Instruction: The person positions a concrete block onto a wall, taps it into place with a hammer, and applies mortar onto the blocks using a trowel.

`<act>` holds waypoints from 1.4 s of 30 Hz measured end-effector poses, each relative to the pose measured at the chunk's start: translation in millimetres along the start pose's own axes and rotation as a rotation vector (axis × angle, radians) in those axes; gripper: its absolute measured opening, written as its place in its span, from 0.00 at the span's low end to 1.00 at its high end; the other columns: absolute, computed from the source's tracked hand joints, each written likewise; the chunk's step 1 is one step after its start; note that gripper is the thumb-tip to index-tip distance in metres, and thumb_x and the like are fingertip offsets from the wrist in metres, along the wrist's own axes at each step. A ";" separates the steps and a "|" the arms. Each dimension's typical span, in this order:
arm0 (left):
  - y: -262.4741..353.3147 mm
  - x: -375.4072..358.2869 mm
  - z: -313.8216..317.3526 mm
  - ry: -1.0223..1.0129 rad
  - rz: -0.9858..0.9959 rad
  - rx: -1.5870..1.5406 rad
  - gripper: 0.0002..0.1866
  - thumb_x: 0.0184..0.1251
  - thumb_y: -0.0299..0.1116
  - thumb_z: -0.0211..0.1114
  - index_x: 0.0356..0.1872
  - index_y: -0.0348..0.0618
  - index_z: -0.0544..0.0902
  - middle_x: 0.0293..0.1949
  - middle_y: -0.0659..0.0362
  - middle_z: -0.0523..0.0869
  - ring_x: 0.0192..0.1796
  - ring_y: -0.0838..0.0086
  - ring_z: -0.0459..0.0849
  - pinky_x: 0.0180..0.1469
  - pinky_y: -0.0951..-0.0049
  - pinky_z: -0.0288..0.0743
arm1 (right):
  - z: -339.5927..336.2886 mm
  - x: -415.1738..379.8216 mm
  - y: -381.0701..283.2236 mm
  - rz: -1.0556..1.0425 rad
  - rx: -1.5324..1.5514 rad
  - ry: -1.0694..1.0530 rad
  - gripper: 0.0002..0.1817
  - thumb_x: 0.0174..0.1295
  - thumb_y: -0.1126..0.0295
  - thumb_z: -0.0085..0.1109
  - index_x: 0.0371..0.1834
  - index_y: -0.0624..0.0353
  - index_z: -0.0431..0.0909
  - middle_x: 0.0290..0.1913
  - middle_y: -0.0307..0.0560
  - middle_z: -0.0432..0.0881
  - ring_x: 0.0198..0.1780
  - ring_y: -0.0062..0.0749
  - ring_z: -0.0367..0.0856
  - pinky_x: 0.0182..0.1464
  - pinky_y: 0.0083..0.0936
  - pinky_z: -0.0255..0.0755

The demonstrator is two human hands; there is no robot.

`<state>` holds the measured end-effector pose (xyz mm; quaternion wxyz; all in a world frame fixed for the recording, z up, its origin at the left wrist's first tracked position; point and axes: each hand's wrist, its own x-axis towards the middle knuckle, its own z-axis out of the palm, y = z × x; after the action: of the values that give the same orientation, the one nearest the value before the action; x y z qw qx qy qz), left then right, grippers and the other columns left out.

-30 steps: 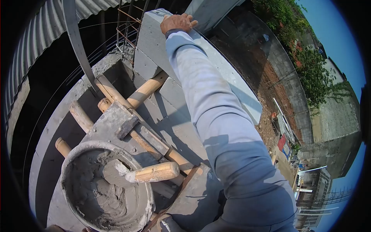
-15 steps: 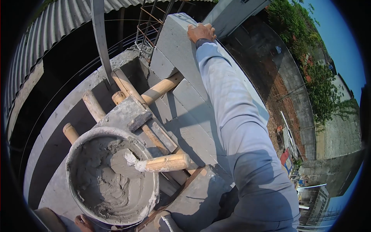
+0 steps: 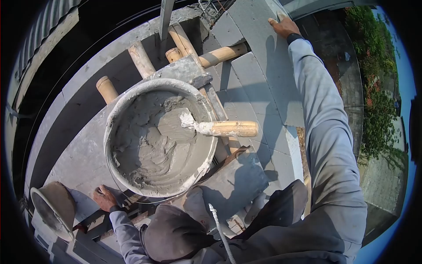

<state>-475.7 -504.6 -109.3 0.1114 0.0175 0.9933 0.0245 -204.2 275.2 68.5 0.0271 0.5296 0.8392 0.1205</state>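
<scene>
My right hand (image 3: 285, 26) rests on the upper edge of a grey block wall (image 3: 263, 57), thumb and fingers apart against the blocks. At the lower left, my left hand (image 3: 105, 198) leans on a grey board (image 3: 79, 163) with loosely bent fingers and nothing visible in them. Between my hands stands a round bucket (image 3: 115, 176) with a mortar-crusted rim. Wet grey mortar (image 3: 154, 141) fills much of it. A trowel lies with its blade in the mortar, its wooden handle (image 3: 233, 128) sticking out over the rim toward the wall.
Round wooden poles (image 3: 222, 55) and planks cross behind the bucket. A second, tilted bucket (image 3: 55, 207) is at the lower left. A grey panel (image 3: 237, 182) lies before my knees, with a white rope (image 3: 220, 229) nearby. Beyond the wall is a drop toward lower ground.
The view has shifted down and left, bringing my left hand, knees and the second bucket into sight. My right hand has changed from gripping the block's top corner to resting along the edge.
</scene>
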 end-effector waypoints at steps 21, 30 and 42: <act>-45.7 10.6 -35.7 -0.310 0.184 -0.258 0.30 0.67 0.49 0.56 0.56 0.29 0.75 0.53 0.40 0.80 0.57 0.50 0.78 0.60 0.62 0.70 | -46.5 -40.4 27.2 -0.156 0.289 -0.123 0.27 0.64 0.54 0.51 0.64 0.54 0.70 0.62 0.57 0.73 0.64 0.48 0.70 0.66 0.34 0.61; 40.8 29.9 -180.3 0.017 0.329 -0.211 0.23 0.70 0.44 0.57 0.54 0.31 0.77 0.50 0.43 0.82 0.53 0.56 0.81 0.57 0.64 0.71 | -27.2 34.2 51.6 -0.259 -0.063 0.240 0.11 0.62 0.74 0.54 0.46 0.50 0.79 0.41 0.50 0.81 0.46 0.41 0.83 0.44 0.34 0.79; 361.4 6.3 -246.7 0.054 1.045 -0.159 0.17 0.67 0.35 0.60 0.52 0.37 0.78 0.48 0.45 0.81 0.49 0.55 0.82 0.52 0.64 0.74 | -29.7 55.6 45.5 -0.387 -0.194 0.144 0.07 0.61 0.74 0.56 0.41 0.62 0.79 0.38 0.55 0.84 0.39 0.41 0.87 0.38 0.29 0.81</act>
<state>-526.0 -154.7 148.6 0.0597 0.5011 0.8498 0.1525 -193.6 338.5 112.3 0.0405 0.3439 0.9094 0.2305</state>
